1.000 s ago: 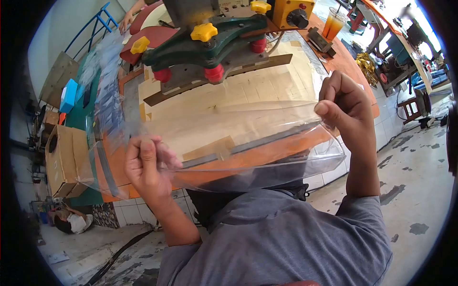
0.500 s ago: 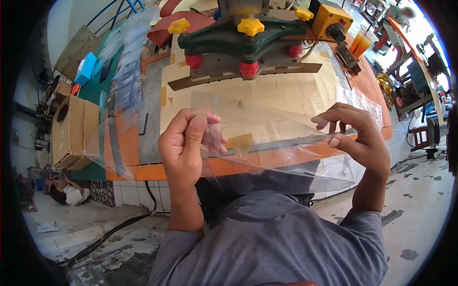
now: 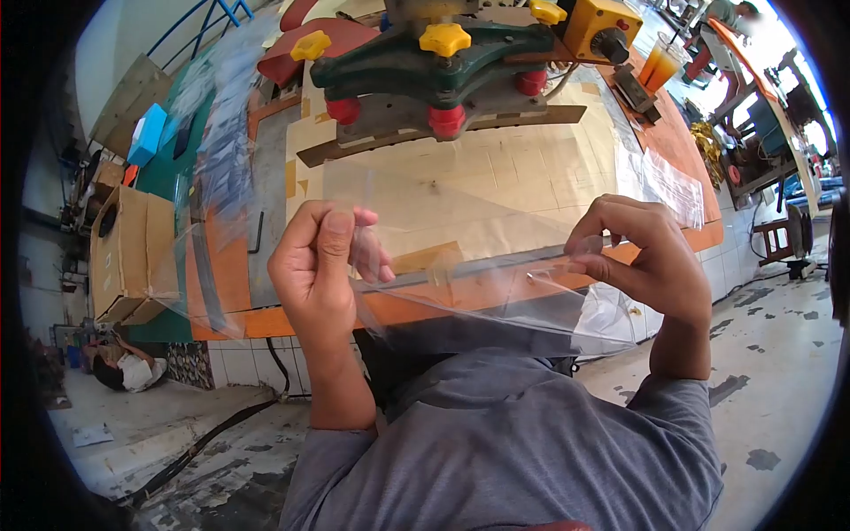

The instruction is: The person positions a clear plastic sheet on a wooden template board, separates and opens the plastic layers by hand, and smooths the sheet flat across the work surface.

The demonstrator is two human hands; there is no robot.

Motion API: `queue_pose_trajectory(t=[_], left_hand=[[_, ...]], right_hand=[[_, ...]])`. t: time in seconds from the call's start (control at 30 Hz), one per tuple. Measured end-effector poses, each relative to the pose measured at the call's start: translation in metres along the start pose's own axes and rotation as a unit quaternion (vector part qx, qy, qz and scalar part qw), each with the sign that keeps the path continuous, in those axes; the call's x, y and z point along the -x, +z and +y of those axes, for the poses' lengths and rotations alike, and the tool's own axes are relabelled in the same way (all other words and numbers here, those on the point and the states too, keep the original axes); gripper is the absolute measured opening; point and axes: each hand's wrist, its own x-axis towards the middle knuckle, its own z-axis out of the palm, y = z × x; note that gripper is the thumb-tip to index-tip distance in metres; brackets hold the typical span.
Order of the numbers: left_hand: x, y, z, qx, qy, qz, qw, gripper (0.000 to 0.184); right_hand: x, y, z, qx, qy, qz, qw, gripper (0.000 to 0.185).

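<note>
A clear plastic sheet [image 3: 496, 305], perhaps a bag, stretches between my hands over the front edge of the orange worktable [image 3: 398, 305]. My left hand [image 3: 314, 265] is closed on its left part, thumb pressed against the bent fingers. At the other side my right hand [image 3: 655, 252] pinches the sheet's upper edge between thumb and fingers. Behind the sheet lies a tan board [image 3: 496, 190] with tape patches. Above that board stands the green press head [image 3: 425, 75], with yellow star knobs and red feet over a metal plate [image 3: 443, 133].
Clear plastic pieces lie in a heap [image 3: 226, 159] at left and a smaller stack [image 3: 670, 186] at right. A hex key [image 3: 256, 232], a cardboard box [image 3: 133, 252], a yellow control box [image 3: 602, 31] and an orange drink [image 3: 662, 64] surround the work area. Other people are in the background.
My right hand has moved left and its fingers have closed on the plastic's edge. My left hand has shifted slightly left in view, still holding the sheet. The whole view has shifted a little.
</note>
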Motion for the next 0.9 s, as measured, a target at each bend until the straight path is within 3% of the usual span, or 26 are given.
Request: queue_pose_trajectory(t=[0.43,0.73,0.9], left_hand=[[-0.004,-0.008,-0.011,-0.023,0.020,0.070,0.997,0.030],[-0.003,-0.012,-0.014,-0.030,0.007,0.107,0.994,0.030],[-0.003,-0.017,-0.016,-0.042,0.006,0.104,0.994,0.031]], right_hand=[[0.013,0.003,0.007,-0.034,0.055,0.066,0.996,0.017],[0.020,0.008,0.013,-0.057,0.027,0.102,0.993,0.017],[0.022,0.012,0.013,-0.105,0.081,0.122,0.984,0.016]])
